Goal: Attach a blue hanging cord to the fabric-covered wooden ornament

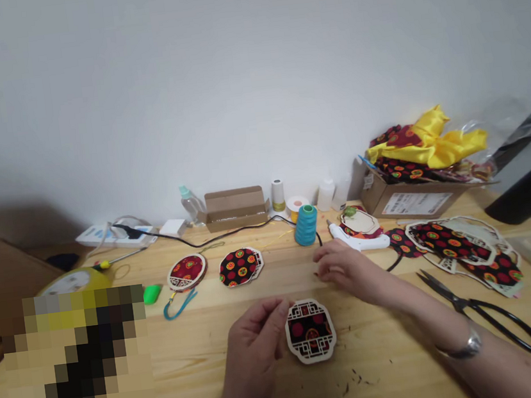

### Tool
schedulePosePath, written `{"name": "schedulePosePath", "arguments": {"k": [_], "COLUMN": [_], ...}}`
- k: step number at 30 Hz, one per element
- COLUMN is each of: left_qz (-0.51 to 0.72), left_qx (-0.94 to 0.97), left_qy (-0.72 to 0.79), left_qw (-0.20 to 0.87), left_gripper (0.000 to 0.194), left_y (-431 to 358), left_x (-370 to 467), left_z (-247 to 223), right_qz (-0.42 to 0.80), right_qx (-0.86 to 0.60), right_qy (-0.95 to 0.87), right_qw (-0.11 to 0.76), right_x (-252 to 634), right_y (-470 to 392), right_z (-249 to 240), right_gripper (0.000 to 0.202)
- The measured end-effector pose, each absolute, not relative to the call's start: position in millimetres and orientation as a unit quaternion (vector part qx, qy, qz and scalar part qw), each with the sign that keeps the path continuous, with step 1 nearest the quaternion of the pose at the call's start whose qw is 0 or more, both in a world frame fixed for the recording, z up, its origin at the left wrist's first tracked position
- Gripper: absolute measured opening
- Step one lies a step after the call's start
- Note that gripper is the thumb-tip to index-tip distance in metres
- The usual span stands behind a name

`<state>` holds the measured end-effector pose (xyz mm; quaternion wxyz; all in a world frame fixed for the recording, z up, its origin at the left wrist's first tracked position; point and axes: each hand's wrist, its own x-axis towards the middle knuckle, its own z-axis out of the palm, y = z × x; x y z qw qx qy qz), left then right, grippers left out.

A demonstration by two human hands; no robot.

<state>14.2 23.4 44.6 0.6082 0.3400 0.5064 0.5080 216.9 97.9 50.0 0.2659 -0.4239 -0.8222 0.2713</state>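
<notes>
Near the front of the table, my left hand (258, 339) pinches the left edge of an octagon-like wooden-framed ornament (310, 332). Its pale lattice cutouts lie over dark floral fabric. My right hand (344, 270) is held over the table behind and right of the ornament, fingers loosely bent and somewhat apart, with nothing visible in them. Just beyond it lies a white glue gun (367, 240). A teal thread spool (305, 225) stands upright to the left of the gun. Part of the right hand's fingers is turned away from view.
Two ornaments, one round (186, 272) with a blue cord and one octagonal (239, 267), lie at centre-left. Black scissors (485, 314) rest at right beside floral pieces (464, 242). A cardboard box (415, 197) holds fabrics at the back. A black cable (221, 234) crosses the table.
</notes>
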Motion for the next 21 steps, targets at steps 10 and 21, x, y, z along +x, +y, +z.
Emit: {"name": "schedulePosePath", "arguments": {"k": [10,21], "left_qz": [0.497,0.492], "left_qx": [0.343,0.33], "left_qy": [0.514,0.531], "left_qw": [0.61,0.606], "left_gripper": [0.024,0.029], "left_y": [23,20], "left_x": [14,16], "left_z": [49,56], "right_qz": [0.405,0.428], "right_qx": [-0.449,-0.366], "right_qy": [-0.63,-0.539], "right_qw": [0.487,0.627], "right_x": [231,212], "right_y": [144,192], "right_z": [116,201], "right_gripper": [0.015,0.012]}}
